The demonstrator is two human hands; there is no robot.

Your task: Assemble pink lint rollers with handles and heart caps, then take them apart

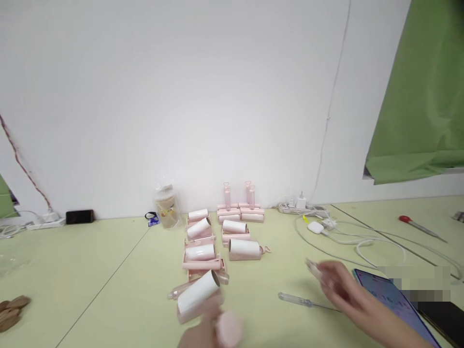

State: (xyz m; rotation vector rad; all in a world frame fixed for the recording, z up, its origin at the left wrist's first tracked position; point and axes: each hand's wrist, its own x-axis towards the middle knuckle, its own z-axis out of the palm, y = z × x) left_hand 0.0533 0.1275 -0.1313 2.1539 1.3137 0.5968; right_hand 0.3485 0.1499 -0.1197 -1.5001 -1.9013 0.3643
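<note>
My left hand (199,333), smeared by motion at the bottom edge, is closed around a pink piece with a round end (229,329). Just beyond it a white paper roll (198,292) leans at a slant on pink plastic, near a clear pinkish handle (177,291). My right hand (342,290) pinches a small translucent piece (313,268), too blurred to name, between its fingertips. Below that hand lies a screwdriver (295,299) with a clear handle; its shaft runs toward my wrist. A phone (391,295) with a lit screen is partly covered by my right forearm.
More white rolls in pink holders (244,248) lie in two columns. Several pink roller sets (253,212) stand by the wall, near a bagged cup (167,208). Right are a power strip (286,208), cables and a red-handled tool (405,219). A dark phone (79,216) sits far left.
</note>
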